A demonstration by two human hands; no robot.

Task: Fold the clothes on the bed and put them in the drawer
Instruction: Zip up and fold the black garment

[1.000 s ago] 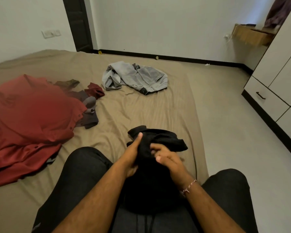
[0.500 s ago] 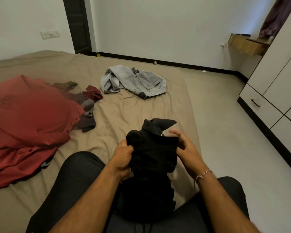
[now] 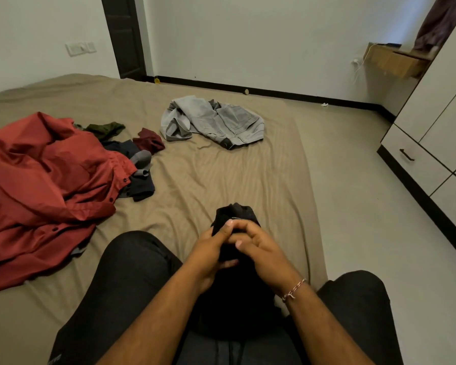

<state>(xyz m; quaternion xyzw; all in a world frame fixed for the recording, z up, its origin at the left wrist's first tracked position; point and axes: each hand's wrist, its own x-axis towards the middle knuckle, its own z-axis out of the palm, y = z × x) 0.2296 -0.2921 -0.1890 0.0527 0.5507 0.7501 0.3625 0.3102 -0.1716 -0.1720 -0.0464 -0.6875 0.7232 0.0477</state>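
A black garment (image 3: 234, 214) is bunched between my knees at the near edge of the bed (image 3: 221, 175). My left hand (image 3: 208, 248) grips it from the left and my right hand (image 3: 261, 246) curls round it from the right, fingers meeting over the cloth. Most of the garment is hidden under my hands. A red shirt (image 3: 42, 185) lies crumpled on the left of the bed. A grey jacket (image 3: 216, 122) lies farther back. The white drawer (image 3: 411, 156) with a dark handle is in the wardrobe on the right.
Small dark clothes (image 3: 140, 164), one maroon and one olive, lie beside the red shirt. Bare floor (image 3: 366, 206) runs between the bed and the wardrobe. A wooden shelf (image 3: 395, 61) hangs on the far right wall. A dark door (image 3: 124, 35) stands behind the bed.
My hands have come together over the black garment, pressing it into a tighter bundle. Half a second ago they held it apart with a flap standing up.
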